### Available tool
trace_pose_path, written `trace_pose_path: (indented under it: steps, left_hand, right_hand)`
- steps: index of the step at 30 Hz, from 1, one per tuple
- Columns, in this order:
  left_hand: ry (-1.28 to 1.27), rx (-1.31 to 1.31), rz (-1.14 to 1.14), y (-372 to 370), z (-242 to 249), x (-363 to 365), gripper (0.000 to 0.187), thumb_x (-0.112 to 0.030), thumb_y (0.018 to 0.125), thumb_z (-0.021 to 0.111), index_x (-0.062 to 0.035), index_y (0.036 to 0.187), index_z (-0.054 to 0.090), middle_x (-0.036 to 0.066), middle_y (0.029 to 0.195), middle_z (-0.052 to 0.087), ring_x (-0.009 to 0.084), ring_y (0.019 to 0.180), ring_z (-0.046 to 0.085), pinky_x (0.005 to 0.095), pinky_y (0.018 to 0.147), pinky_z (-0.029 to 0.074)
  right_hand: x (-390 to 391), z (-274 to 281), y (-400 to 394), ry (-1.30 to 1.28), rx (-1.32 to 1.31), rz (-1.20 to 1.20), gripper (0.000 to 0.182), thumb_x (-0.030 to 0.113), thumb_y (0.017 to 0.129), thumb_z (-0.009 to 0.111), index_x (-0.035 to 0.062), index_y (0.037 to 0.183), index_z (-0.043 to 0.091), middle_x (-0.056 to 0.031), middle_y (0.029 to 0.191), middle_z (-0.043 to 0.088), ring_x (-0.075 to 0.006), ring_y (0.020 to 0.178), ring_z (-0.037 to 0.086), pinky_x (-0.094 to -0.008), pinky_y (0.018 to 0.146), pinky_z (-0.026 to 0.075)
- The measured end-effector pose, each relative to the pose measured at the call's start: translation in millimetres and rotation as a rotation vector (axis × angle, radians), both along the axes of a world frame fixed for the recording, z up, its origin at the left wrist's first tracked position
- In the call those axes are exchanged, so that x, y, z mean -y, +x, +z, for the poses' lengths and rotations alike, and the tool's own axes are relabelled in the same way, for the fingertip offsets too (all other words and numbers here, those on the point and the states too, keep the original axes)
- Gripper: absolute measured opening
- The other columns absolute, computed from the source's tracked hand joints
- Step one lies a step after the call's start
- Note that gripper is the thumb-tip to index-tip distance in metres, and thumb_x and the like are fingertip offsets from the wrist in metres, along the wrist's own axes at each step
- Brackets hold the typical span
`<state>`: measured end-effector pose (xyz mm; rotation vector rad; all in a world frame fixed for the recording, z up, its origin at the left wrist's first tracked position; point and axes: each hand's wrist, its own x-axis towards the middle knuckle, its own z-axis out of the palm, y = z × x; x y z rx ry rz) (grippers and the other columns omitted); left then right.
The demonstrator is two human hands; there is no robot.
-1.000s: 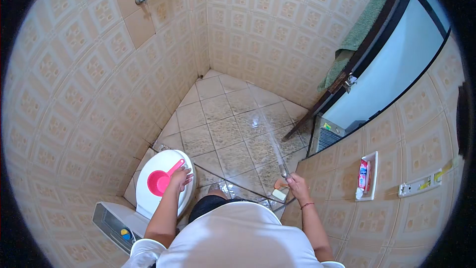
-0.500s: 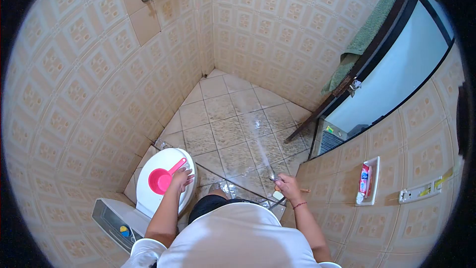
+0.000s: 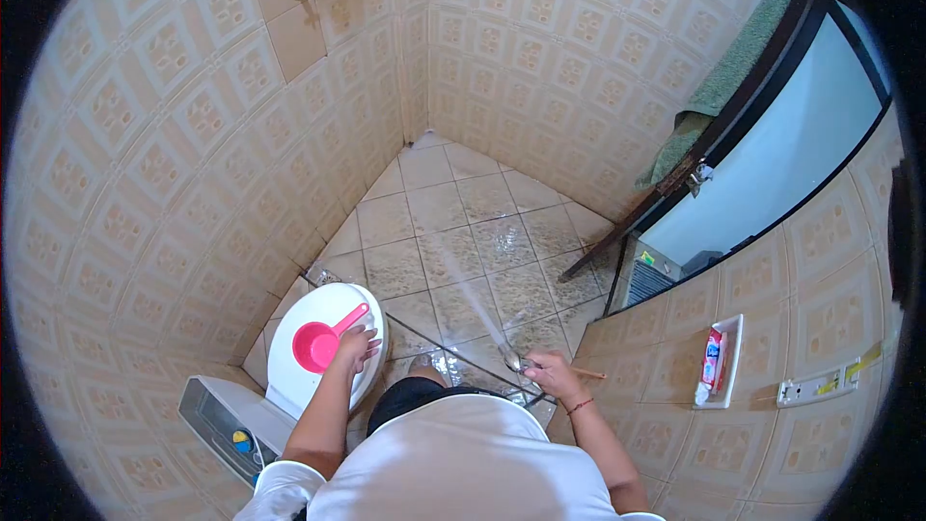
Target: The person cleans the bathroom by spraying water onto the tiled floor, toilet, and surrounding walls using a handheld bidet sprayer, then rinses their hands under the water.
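My right hand [image 3: 555, 376] is closed around a hand-held bidet sprayer [image 3: 514, 362]. A stream of water leaves its head toward the wet tiled floor [image 3: 449, 232]. On the closed white toilet lid [image 3: 289, 391] lies a pink water dipper [image 3: 314, 347], its handle pointing up and right. My left hand [image 3: 358, 348] is over the lid beside that handle, with its fingers apart; it does not grip the dipper.
Behind the lid, the toilet tank [image 3: 217, 425] has its top open. A green towel [image 3: 719, 82] hangs over the dark-framed door [image 3: 666, 183] on the right. A soap dish [image 3: 735, 357] with a pink-and-white packet [image 3: 712, 359] is fixed to the right wall. A brown stick-like piece [image 3: 588, 373] shows beyond my right hand.
My right hand has shifted slightly left and down with the sprayer, and the water stream now slants more to the left. My left hand stays by the dipper. The view has tilted slightly.
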<state>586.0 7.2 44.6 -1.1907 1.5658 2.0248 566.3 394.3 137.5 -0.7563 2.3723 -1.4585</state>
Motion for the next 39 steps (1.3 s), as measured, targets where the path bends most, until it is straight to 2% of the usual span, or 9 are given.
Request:
trace_pose_path:
  steps: [2,5,10,17,23,26,29,31,39]
  left_hand:
    - [0.004,0.002,-0.003,0,3,-1,0.054,-0.009,0.079,0.049,-0.0027,0.126,0.022,0.011,0.109,0.042,0.0220,0.089,0.052,0.0305,0.068,0.046]
    - [0.012,-0.008,-0.007,0,1,-1,0.055,-0.008,0.079,0.049,-0.0024,0.126,0.021,0.011,0.111,0.042,0.0218,0.089,0.052,0.0304,0.069,0.046]
    - [-0.014,-0.008,0.017,1,4,-4,0.056,-0.009,0.079,0.050,-0.0006,0.126,0.021,0.010,0.107,0.049,0.0188,0.082,0.054,0.0283,0.065,0.044]
    - [-0.014,0.005,-0.012,3,1,-2,0.058,-0.010,0.079,0.051,-0.0008,0.127,0.020,0.011,0.108,0.046,0.0197,0.084,0.054,0.0291,0.066,0.045]
    - [-0.020,0.014,-0.005,7,3,-1,0.059,-0.011,0.079,0.052,-0.0004,0.127,0.020,0.012,0.109,0.045,0.0202,0.085,0.054,0.0297,0.066,0.046]
    - [-0.029,0.012,0.045,14,0,1,0.058,-0.009,0.078,0.052,-0.0007,0.127,0.021,0.011,0.105,0.049,0.0168,0.080,0.054,0.0247,0.059,0.043]
    - [-0.040,0.032,0.076,22,-4,6,0.059,-0.009,0.078,0.052,-0.0003,0.127,0.020,0.011,0.104,0.049,0.0164,0.079,0.054,0.0245,0.058,0.043]
    - [-0.045,0.041,0.091,27,-3,7,0.060,-0.010,0.077,0.053,-0.0002,0.127,0.020,0.011,0.103,0.050,0.0163,0.079,0.054,0.0244,0.058,0.043]
    - [-0.074,0.083,0.137,40,-11,18,0.040,-0.010,0.079,0.051,-0.0042,0.116,0.037,0.005,0.095,0.051,0.0170,0.078,0.053,0.0278,0.061,0.046]
  right_hand:
    - [2,4,1,-0.012,0.008,0.026,0.036,0.037,0.076,0.053,0.0024,0.066,0.047,-0.0063,0.056,0.041,-0.0182,0.052,0.042,-0.0288,0.050,0.035]
    - [4,5,2,-0.084,0.049,-0.036,0.049,0.048,0.077,0.048,0.0008,0.064,0.045,-0.0057,0.054,0.037,-0.0146,0.049,0.038,-0.0279,0.045,0.031]
    - [4,8,8,-0.045,0.090,0.065,0.051,0.050,0.077,0.047,0.0012,0.062,0.044,-0.0036,0.053,0.037,-0.0118,0.049,0.037,-0.0274,0.045,0.030]
    - [5,22,5,-0.190,0.232,0.016,0.057,0.057,0.076,0.042,0.0029,0.059,0.044,0.0006,0.051,0.040,-0.0088,0.047,0.037,-0.0240,0.042,0.027]
    - [-4,17,-3,-0.229,0.439,0.029,0.048,0.050,0.078,0.046,0.0053,0.061,0.043,0.0026,0.054,0.038,-0.0068,0.051,0.036,-0.0212,0.046,0.029]
    - [0,22,-6,-0.253,0.534,0.073,0.049,0.052,0.077,0.045,0.0061,0.060,0.042,0.0031,0.053,0.038,-0.0058,0.049,0.034,-0.0201,0.044,0.027]
    - [9,31,-12,-0.203,0.525,0.016,0.063,0.066,0.069,0.042,0.0041,0.059,0.045,0.0009,0.048,0.039,-0.0065,0.043,0.034,-0.0208,0.039,0.025]
    - [11,30,-18,-0.206,0.545,0.035,0.063,0.066,0.069,0.041,0.0040,0.059,0.045,0.0010,0.048,0.039,-0.0064,0.042,0.034,-0.0209,0.039,0.025]
    - [14,11,-36,-0.238,0.574,0.034,0.065,0.068,0.069,0.039,0.0040,0.060,0.046,0.0011,0.046,0.040,-0.0063,0.041,0.035,-0.0204,0.037,0.024]
